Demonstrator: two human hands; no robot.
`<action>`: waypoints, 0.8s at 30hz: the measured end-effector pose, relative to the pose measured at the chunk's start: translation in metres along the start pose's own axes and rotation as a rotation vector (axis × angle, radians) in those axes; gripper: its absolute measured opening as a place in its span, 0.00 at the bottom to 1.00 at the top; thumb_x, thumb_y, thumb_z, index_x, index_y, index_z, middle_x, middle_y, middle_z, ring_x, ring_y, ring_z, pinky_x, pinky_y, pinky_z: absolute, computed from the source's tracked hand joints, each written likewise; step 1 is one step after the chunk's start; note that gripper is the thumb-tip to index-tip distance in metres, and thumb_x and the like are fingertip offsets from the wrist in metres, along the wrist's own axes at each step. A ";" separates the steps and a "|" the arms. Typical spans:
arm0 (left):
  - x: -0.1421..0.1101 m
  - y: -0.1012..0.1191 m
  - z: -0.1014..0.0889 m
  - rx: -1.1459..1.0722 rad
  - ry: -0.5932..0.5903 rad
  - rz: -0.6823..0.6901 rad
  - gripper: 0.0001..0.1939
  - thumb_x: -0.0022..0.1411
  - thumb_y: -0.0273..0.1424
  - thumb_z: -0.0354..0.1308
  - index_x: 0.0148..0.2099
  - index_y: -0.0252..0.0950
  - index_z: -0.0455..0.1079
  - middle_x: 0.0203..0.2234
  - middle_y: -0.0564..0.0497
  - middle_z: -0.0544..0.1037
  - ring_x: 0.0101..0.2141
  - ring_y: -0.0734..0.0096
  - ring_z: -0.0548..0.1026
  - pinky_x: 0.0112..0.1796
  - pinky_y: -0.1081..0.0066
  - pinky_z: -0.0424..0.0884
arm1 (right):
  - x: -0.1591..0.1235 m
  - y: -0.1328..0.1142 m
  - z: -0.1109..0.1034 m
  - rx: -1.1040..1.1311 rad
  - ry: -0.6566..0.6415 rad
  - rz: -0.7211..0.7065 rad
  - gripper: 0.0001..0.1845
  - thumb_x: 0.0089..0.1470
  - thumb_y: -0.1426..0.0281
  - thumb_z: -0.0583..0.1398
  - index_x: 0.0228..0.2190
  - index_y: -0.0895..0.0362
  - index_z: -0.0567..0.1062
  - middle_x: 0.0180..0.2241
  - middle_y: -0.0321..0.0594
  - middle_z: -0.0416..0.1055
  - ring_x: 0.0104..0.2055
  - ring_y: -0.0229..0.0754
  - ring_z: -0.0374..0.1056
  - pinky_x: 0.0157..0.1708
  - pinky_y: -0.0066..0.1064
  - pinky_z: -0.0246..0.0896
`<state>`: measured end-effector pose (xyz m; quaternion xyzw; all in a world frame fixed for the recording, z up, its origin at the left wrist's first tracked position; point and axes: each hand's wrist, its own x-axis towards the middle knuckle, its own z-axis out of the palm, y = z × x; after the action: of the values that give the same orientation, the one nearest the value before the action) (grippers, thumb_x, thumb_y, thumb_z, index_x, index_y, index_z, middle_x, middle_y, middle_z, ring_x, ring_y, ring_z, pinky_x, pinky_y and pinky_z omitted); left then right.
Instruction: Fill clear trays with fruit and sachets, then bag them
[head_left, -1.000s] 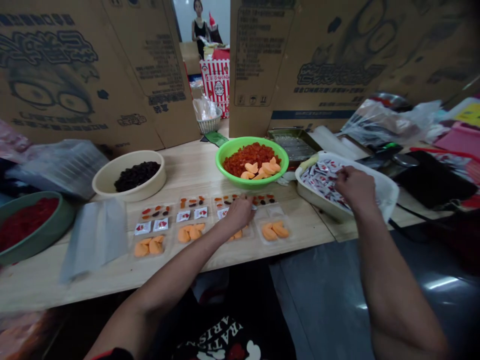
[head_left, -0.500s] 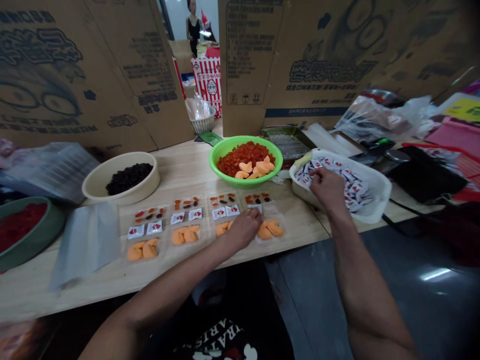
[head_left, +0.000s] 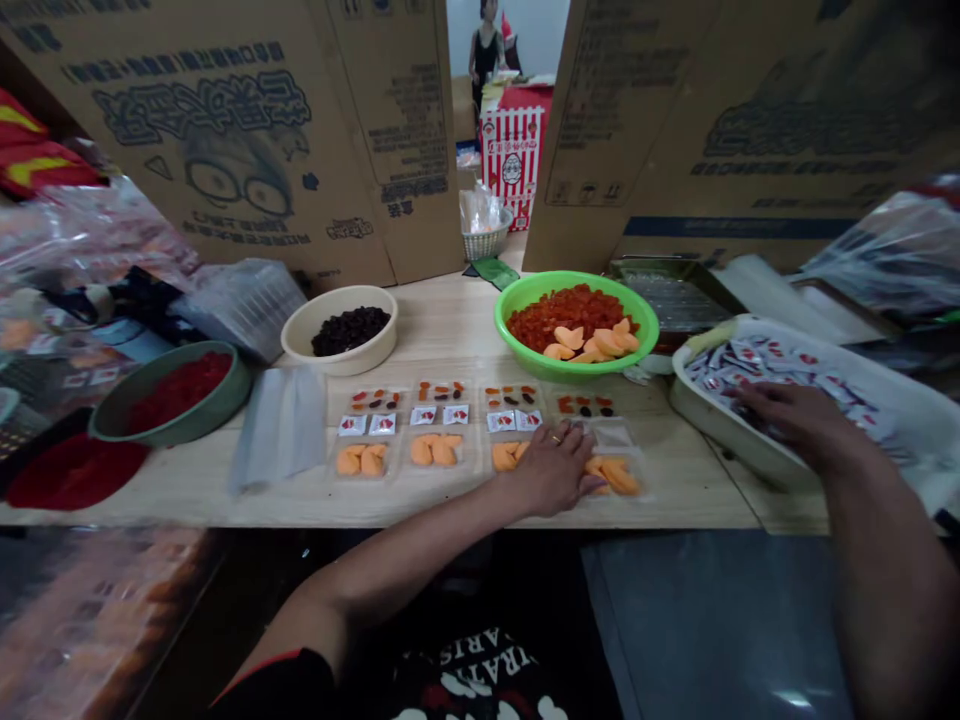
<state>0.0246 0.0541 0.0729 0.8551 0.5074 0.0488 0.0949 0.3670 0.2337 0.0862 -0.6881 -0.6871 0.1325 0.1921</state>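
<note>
My left hand (head_left: 556,468) lies flat on the wooden table (head_left: 450,330), fingers stretched over the rightmost clear snack tray (head_left: 609,452), which holds orange slices and small dried fruit. Three more filled trays (head_left: 436,425) sit in a row to its left, each with red-and-white sachets. My right hand (head_left: 787,418) reaches into the white tub of sachets (head_left: 757,372) at the right, fingers curled down among them; what they hold is hidden.
A green bowl (head_left: 576,322) of red and orange dried fruit stands behind the trays. A cream bowl of dark raisins (head_left: 342,330) and a grey-green bowl of red bits (head_left: 174,392) stand to the left. Empty clear trays (head_left: 279,425) lie beside them. Cardboard boxes wall the back; a person stands far behind.
My head has turned left, so everything sits further right. My left hand moved from the third tray onto the rightmost one. My right hand stays in the sachet tub.
</note>
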 end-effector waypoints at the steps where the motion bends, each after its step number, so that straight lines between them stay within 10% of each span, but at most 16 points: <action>1: -0.004 -0.004 -0.005 -0.011 -0.008 -0.028 0.34 0.75 0.47 0.36 0.72 0.29 0.51 0.70 0.37 0.56 0.69 0.50 0.54 0.65 0.49 0.54 | -0.006 -0.007 -0.004 0.020 0.017 0.090 0.16 0.55 0.55 0.58 0.29 0.52 0.79 0.26 0.48 0.74 0.26 0.51 0.67 0.31 0.46 0.62; 6: -0.056 -0.055 -0.033 0.061 -0.056 -0.322 0.32 0.75 0.43 0.38 0.73 0.32 0.51 0.73 0.39 0.48 0.72 0.45 0.44 0.68 0.44 0.46 | -0.054 -0.062 -0.017 0.144 0.109 -0.048 0.24 0.54 0.65 0.54 0.49 0.60 0.77 0.29 0.46 0.74 0.25 0.47 0.64 0.30 0.41 0.59; 12: -0.113 -0.120 -0.032 0.058 -0.212 -0.374 0.36 0.75 0.46 0.38 0.75 0.32 0.43 0.73 0.38 0.43 0.72 0.47 0.42 0.67 0.45 0.49 | -0.086 -0.110 0.033 0.153 -0.289 -0.312 0.17 0.56 0.71 0.53 0.41 0.57 0.80 0.35 0.42 0.78 0.35 0.45 0.72 0.37 0.34 0.65; 18: -0.075 -0.086 -0.028 0.081 -0.100 -0.220 0.35 0.75 0.46 0.40 0.75 0.33 0.44 0.73 0.39 0.41 0.72 0.49 0.37 0.69 0.48 0.46 | -0.085 -0.123 0.068 0.051 -0.330 -0.422 0.16 0.54 0.75 0.55 0.39 0.62 0.80 0.40 0.50 0.78 0.41 0.49 0.74 0.44 0.38 0.68; 24: -0.046 -0.062 -0.007 0.014 -0.157 -0.051 0.37 0.74 0.50 0.38 0.76 0.33 0.40 0.73 0.39 0.42 0.73 0.50 0.40 0.68 0.50 0.47 | -0.114 -0.105 0.074 -0.133 -0.183 -0.671 0.28 0.60 0.74 0.50 0.60 0.68 0.70 0.64 0.59 0.63 0.67 0.55 0.58 0.65 0.49 0.56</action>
<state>-0.0515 0.0434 0.0668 0.8436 0.5205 -0.0241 0.1297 0.2371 0.1246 0.0579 -0.4204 -0.8963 0.0782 0.1176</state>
